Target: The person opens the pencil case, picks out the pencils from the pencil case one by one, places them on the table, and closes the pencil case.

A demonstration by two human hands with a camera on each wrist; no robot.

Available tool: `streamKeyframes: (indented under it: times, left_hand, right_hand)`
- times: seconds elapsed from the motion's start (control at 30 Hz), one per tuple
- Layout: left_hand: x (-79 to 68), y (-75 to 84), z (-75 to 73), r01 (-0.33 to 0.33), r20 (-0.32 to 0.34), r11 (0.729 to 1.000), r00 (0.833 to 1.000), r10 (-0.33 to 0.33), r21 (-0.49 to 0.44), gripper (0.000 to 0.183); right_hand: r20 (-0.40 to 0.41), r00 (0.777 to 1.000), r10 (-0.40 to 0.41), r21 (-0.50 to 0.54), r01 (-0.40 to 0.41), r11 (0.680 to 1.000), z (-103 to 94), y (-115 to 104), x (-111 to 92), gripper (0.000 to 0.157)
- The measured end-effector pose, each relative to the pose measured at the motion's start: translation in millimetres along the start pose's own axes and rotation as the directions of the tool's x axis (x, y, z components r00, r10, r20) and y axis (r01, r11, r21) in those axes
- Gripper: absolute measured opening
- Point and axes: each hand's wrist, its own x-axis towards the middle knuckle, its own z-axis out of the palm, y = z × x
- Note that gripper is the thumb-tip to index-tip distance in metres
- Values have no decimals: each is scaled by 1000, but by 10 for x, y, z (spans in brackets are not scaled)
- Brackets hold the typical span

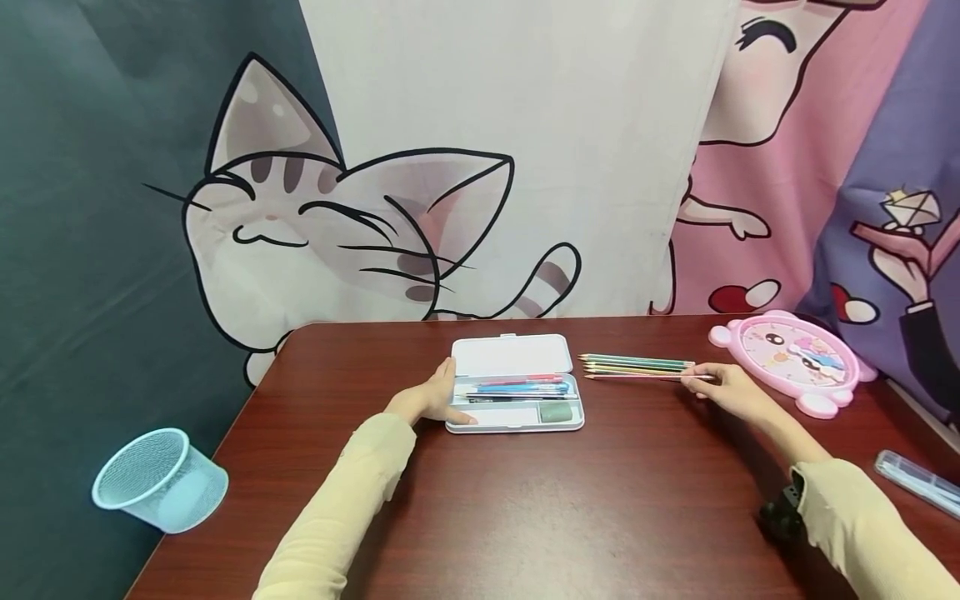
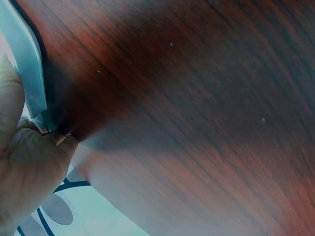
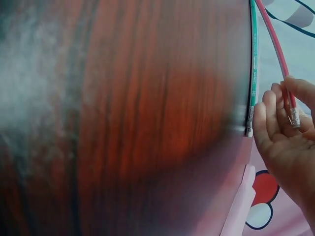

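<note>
A white pencil case [image 1: 512, 356] lies with its lid folded back on the table. Inside are several pens and pencils [image 1: 517, 388], plus a grey-green block [image 1: 555, 412] in the front right corner. My left hand [image 1: 431, 398] holds the case by its left end, with the thumb over the front corner; in the left wrist view, fingers curl at the edge of the case [image 2: 30, 64]. Between thumb and fingers, my right hand [image 1: 723, 387] pinches a red pencil [image 3: 276, 44] near its eraser end. Beside it lies a row of pencils [image 1: 637, 362], a green pencil [image 3: 254, 64] among them.
A pink animal-shaped clock [image 1: 795, 360] sits at the back right, near the right hand. Farther forward on the right edge is a clear case [image 1: 918, 482]. A light blue mesh basket [image 1: 161, 482] stands by the table's left edge. Cartoon curtain [image 1: 615, 150] hangs behind.
</note>
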Motion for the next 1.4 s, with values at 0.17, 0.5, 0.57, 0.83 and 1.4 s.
streamKeyframes:
  times: [0.17, 0.5, 0.57, 0.83, 1.4]
  left_hand:
    - [-10, 2, -13, 10, 1, 1000, 1000, -10, -12, 115]
    - [-20, -22, -26, 9, 10, 1000, 1000, -9, 2, 115]
    - [-17, -27, -28, 10, 14, 1000, 1000, -10, 6, 115]
    - [-12, -50, -45, 10, 27, 1000, 1000, -11, 11, 115]
    - [-8, -15, -46, 27, 52, 999, 998, -28, 34, 115]
  right_hand:
    - [-29, 998, -63, -110, 60, 992, 4, 25, 33, 20]
    - [-9, 976, -217, -341, 201, 918, 74, 28, 126, 6]
    - [-8, 978, -206, -361, 189, 913, 84, 26, 136, 6]
    - [-48, 987, -155, -380, 126, 916, 91, -8, 158, 11]
    - [148, 937, -317, -36, 325, 945, 858, -1105, 525, 18]
